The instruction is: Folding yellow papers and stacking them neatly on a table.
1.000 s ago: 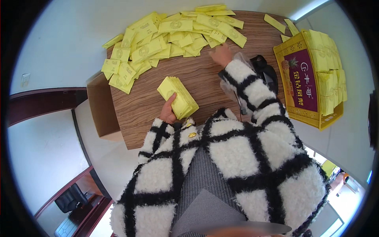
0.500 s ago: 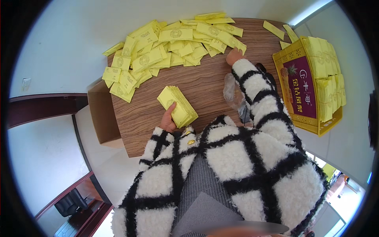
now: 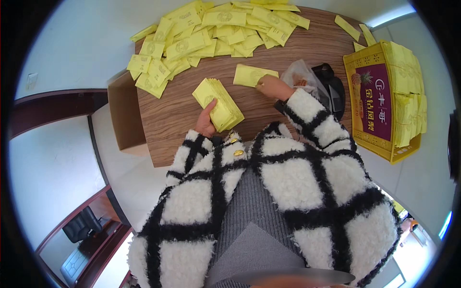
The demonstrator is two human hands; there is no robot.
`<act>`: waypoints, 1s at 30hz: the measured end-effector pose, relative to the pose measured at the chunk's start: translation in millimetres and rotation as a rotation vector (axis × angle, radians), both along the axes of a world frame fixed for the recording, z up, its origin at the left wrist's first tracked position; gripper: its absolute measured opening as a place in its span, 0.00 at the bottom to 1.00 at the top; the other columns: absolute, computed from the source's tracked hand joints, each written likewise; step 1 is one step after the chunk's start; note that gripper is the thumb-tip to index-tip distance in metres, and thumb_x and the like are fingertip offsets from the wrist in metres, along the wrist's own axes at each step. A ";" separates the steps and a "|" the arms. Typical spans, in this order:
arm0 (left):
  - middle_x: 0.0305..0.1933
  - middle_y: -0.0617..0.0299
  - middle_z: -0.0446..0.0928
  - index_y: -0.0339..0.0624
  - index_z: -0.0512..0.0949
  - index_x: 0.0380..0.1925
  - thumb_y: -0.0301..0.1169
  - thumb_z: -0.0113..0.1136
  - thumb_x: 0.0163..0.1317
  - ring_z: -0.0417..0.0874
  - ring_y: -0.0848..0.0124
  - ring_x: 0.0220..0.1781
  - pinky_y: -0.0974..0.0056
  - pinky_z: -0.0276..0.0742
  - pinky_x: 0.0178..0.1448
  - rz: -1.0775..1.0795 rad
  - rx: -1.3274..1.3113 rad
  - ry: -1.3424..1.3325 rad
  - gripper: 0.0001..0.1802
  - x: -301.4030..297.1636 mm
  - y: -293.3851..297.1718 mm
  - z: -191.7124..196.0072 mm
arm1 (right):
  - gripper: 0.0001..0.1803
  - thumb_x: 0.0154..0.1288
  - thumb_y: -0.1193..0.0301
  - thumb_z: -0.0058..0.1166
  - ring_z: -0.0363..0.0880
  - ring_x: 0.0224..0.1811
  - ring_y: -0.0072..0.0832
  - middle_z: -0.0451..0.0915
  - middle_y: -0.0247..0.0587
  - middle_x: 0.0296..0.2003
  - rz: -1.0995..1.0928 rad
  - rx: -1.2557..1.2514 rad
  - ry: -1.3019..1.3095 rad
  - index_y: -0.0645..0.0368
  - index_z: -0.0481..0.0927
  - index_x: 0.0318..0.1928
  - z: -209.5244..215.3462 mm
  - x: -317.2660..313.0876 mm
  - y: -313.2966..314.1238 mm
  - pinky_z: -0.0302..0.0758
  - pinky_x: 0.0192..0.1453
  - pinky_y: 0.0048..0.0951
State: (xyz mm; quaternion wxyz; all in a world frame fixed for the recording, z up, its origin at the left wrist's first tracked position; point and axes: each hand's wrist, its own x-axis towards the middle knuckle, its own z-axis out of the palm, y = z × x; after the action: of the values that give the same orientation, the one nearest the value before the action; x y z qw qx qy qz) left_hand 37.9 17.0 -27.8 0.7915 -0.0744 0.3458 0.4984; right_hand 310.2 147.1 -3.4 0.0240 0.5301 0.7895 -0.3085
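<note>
My left hand (image 3: 205, 121) grips a thick stack of yellow packets (image 3: 219, 104) just above the near edge of the wooden table (image 3: 168, 120). My right hand (image 3: 272, 87) pinches the near corner of a single yellow packet (image 3: 252, 75) lying flat on the table between the stack and the big heap. That heap of loose yellow packets (image 3: 211, 29) spreads across the far side of the table. Both sleeves are white and fluffy with black checks.
A yellow plastic crate (image 3: 384, 91) with yellow packets along its edge and a purple printed panel stands at the right. A crumpled clear bag (image 3: 300, 77) and a black object (image 3: 331, 84) lie behind my right wrist. A brown cardboard box (image 3: 124, 113) stands at the table's left end.
My right hand has come back from the far heap toward me, drawing one yellow packet with it. The stack in my left hand has stayed in place.
</note>
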 end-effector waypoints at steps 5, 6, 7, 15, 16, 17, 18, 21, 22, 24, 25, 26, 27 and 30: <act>0.58 0.50 0.77 0.38 0.70 0.60 0.34 0.62 0.66 0.79 0.55 0.58 0.46 0.76 0.64 0.011 -0.012 0.017 0.25 -19.1 -16.2 -11.7 | 0.24 0.54 0.61 0.61 0.77 0.54 0.54 0.80 0.55 0.50 -0.099 0.189 0.052 0.61 0.81 0.50 -3.2 -20.0 -9.5 0.74 0.54 0.54; 0.59 0.50 0.77 0.38 0.70 0.61 0.35 0.62 0.67 0.79 0.54 0.59 0.46 0.75 0.65 -0.001 0.001 0.025 0.26 -16.9 -18.4 -14.3 | 0.28 0.53 0.63 0.64 0.72 0.60 0.51 0.75 0.52 0.56 -0.083 0.206 0.001 0.57 0.77 0.55 -5.0 -21.5 -10.7 0.73 0.57 0.53; 0.59 0.50 0.77 0.38 0.70 0.61 0.35 0.62 0.67 0.79 0.54 0.59 0.46 0.75 0.65 0.002 -0.006 0.025 0.26 -15.8 -21.2 -16.0 | 0.33 0.52 0.64 0.66 0.68 0.65 0.49 0.71 0.50 0.62 -0.066 0.224 -0.048 0.54 0.74 0.61 -6.6 -24.7 -12.0 0.71 0.60 0.52; 0.59 0.49 0.76 0.37 0.69 0.61 0.33 0.62 0.66 0.79 0.53 0.58 0.45 0.77 0.62 0.018 -0.053 0.009 0.25 -12.7 -22.3 -4.2 | 0.33 0.50 0.70 0.66 0.64 0.69 0.46 0.73 0.43 0.59 0.363 0.500 -0.128 0.52 0.73 0.60 -31.5 -49.6 -7.1 0.64 0.64 0.61; 0.59 0.49 0.76 0.37 0.69 0.61 0.33 0.62 0.66 0.79 0.53 0.58 0.45 0.77 0.62 0.025 -0.057 0.013 0.25 -15.5 -23.4 -4.5 | 0.32 0.50 0.70 0.66 0.66 0.68 0.47 0.75 0.42 0.57 0.418 0.462 -0.184 0.51 0.74 0.59 -30.3 -54.4 -6.3 0.65 0.63 0.61; 0.59 0.49 0.76 0.38 0.69 0.61 0.33 0.62 0.66 0.79 0.53 0.58 0.45 0.77 0.62 0.028 -0.053 0.018 0.25 -17.6 -24.4 -5.0 | 0.32 0.50 0.70 0.66 0.66 0.68 0.47 0.75 0.42 0.57 0.423 0.460 -0.179 0.51 0.74 0.59 -29.2 -58.3 -6.8 0.65 0.63 0.61; 0.58 0.50 0.76 0.38 0.69 0.61 0.33 0.62 0.66 0.79 0.53 0.59 0.45 0.78 0.62 0.026 -0.047 0.021 0.25 -19.0 -23.8 -4.9 | 0.30 0.51 0.68 0.66 0.70 0.64 0.46 0.78 0.41 0.53 0.382 0.414 -0.201 0.52 0.75 0.57 -29.0 -60.6 -6.4 0.66 0.62 0.61; 0.59 0.50 0.76 0.38 0.69 0.61 0.33 0.62 0.67 0.78 0.54 0.59 0.45 0.77 0.62 0.018 -0.051 0.024 0.25 -22.4 -23.6 -5.2 | 0.25 0.53 0.65 0.66 0.77 0.54 0.45 0.82 0.43 0.45 0.284 0.248 -0.179 0.53 0.78 0.52 -28.1 -61.3 -6.7 0.68 0.58 0.57; 0.59 0.50 0.76 0.38 0.69 0.61 0.33 0.62 0.67 0.78 0.54 0.59 0.45 0.77 0.62 0.020 -0.054 0.026 0.25 -24.3 -24.3 -5.6 | 0.21 0.55 0.63 0.65 0.80 0.49 0.45 0.83 0.45 0.41 0.226 0.129 -0.135 0.55 0.79 0.49 -27.2 -61.6 -7.8 0.71 0.56 0.54; 0.60 0.50 0.75 0.38 0.69 0.62 0.33 0.61 0.67 0.78 0.54 0.60 0.46 0.76 0.64 -0.004 0.004 -0.010 0.25 -19.1 -19.0 -4.6 | 0.19 0.57 0.62 0.63 0.81 0.47 0.46 0.83 0.48 0.40 0.169 0.113 0.060 0.57 0.80 0.47 -38.7 -48.6 -5.1 0.73 0.54 0.50; 0.60 0.50 0.75 0.38 0.69 0.62 0.33 0.61 0.67 0.78 0.54 0.60 0.46 0.76 0.64 -0.011 0.005 -0.015 0.25 -15.7 -17.9 -3.3 | 0.18 0.59 0.60 0.61 0.82 0.44 0.46 0.82 0.52 0.39 0.119 0.095 0.260 0.59 0.81 0.45 -43.8 -43.5 -5.8 0.74 0.51 0.47; 0.61 0.50 0.75 0.38 0.68 0.62 0.33 0.61 0.67 0.78 0.54 0.60 0.46 0.75 0.64 -0.010 0.033 -0.002 0.25 -11.9 -16.7 -2.0 | 0.18 0.59 0.60 0.61 0.82 0.44 0.46 0.82 0.52 0.39 0.111 0.097 0.254 0.59 0.81 0.45 -49.5 -39.7 -8.6 0.74 0.51 0.47; 0.61 0.50 0.75 0.37 0.68 0.62 0.32 0.60 0.67 0.78 0.55 0.61 0.46 0.75 0.65 0.001 0.054 0.021 0.25 -13.2 -19.4 -1.9 | 0.17 0.62 0.60 0.59 0.81 0.44 0.48 0.82 0.54 0.39 0.027 0.021 0.371 0.61 0.81 0.44 -49.9 -46.4 -16.2 0.75 0.49 0.45; 0.63 0.50 0.74 0.37 0.66 0.64 0.36 0.59 0.68 0.76 0.54 0.63 0.46 0.72 0.68 -0.045 0.130 0.073 0.28 -16.4 -23.7 -3.9 | 0.17 0.66 0.61 0.55 0.81 0.43 0.51 0.82 0.56 0.40 -0.083 -0.097 0.544 0.64 0.80 0.44 -45.6 -67.4 -41.7 0.75 0.47 0.43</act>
State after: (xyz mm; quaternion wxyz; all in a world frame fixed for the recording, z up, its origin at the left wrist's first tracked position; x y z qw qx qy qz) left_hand 21.5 -6.7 -31.7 0.7925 0.0030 0.3431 0.5042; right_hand 242.8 105.4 -48.9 -0.1762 0.4579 0.7289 -0.4774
